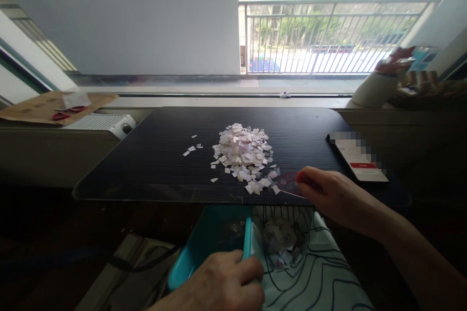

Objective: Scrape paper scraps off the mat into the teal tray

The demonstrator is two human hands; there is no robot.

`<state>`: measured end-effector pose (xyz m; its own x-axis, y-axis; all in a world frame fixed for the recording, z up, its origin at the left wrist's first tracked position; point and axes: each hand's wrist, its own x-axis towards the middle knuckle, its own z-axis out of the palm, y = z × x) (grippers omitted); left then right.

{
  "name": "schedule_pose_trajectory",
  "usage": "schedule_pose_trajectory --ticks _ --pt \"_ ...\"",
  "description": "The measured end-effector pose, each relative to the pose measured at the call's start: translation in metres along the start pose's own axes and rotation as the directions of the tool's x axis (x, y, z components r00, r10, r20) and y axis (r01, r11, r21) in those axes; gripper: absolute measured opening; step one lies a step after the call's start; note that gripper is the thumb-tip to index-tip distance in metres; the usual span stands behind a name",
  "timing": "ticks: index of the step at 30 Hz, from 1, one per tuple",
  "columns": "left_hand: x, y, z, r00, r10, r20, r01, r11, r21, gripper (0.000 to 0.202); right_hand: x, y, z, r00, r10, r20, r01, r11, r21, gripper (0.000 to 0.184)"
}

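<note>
A heap of small white and pink paper scraps [243, 154] lies in the middle of a dark ribbed table [153, 170]. My right hand [326, 194] rests on the table's near edge, fingers pinched on a clear plastic protractor [289, 183] that touches the heap's near right side. My left hand [222, 284] is below the table edge, closed on the rim of a teal dustpan [207, 243]. Some scraps [279, 243] lie beside the pan on a white cloth with black lines [317, 272].
A phone [359, 160] lies on the table's right side. A few stray scraps [192, 148] sit left of the heap. A radiator [102, 124] and cardboard with red items [44, 107] are at the left. Beyond the window sill stands a balcony railing [328, 34].
</note>
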<state>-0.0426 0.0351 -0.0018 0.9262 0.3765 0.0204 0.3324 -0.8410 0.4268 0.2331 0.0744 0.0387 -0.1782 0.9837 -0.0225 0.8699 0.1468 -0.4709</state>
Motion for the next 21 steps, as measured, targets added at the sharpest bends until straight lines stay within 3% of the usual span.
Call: schedule_pose_trajectory --ticks 1,3,5,10,11,12,13,16,21 --pt "0.000 -0.004 0.008 0.993 0.102 -0.052 -0.102 0.995 -0.004 0.045 0.000 0.000 0.000 1.000 -0.006 0.012 0.006 1.000 -0.003 0.016" --pt "-0.002 -0.012 0.022 0.983 0.122 -0.136 -0.118 0.992 0.037 0.046 -0.001 0.000 -0.001 0.999 0.007 0.037 -0.007 1.000 -0.017 0.016" --pt "-0.003 -0.015 0.028 0.984 0.118 -0.134 -0.111 0.992 0.056 0.041 -0.002 0.000 -0.002 0.999 0.022 0.039 -0.021 1.000 -0.024 0.016" --pt "-0.002 -0.004 0.006 0.994 0.107 -0.024 -0.106 0.994 0.022 0.041 -0.005 0.001 -0.003 0.999 0.012 0.034 -0.012 1.000 -0.004 0.016" --pt "-0.001 -0.003 0.002 1.000 0.014 0.013 -0.015 0.999 0.031 0.036 -0.007 0.002 -0.003 0.998 0.016 0.062 -0.016 1.000 -0.007 0.017" --pt "-0.001 -0.003 0.001 0.999 -0.002 0.035 0.001 1.000 0.020 0.037 -0.009 0.002 -0.004 0.996 0.020 0.091 -0.019 1.000 -0.012 0.018" --pt "0.000 -0.004 0.003 0.997 0.074 0.025 -0.074 0.997 0.010 0.038 -0.011 0.003 -0.004 0.994 0.022 0.110 -0.021 1.000 -0.016 0.019" --pt "0.002 -0.009 0.012 0.994 0.110 -0.025 -0.108 0.992 0.061 0.036 -0.013 0.002 -0.004 0.995 0.022 0.097 -0.021 1.000 -0.010 0.021" --pt "0.009 0.001 0.006 0.988 0.112 0.102 -0.122 0.988 0.093 0.033 0.001 -0.010 0.007 0.999 -0.035 0.011 0.034 0.998 0.044 0.016"
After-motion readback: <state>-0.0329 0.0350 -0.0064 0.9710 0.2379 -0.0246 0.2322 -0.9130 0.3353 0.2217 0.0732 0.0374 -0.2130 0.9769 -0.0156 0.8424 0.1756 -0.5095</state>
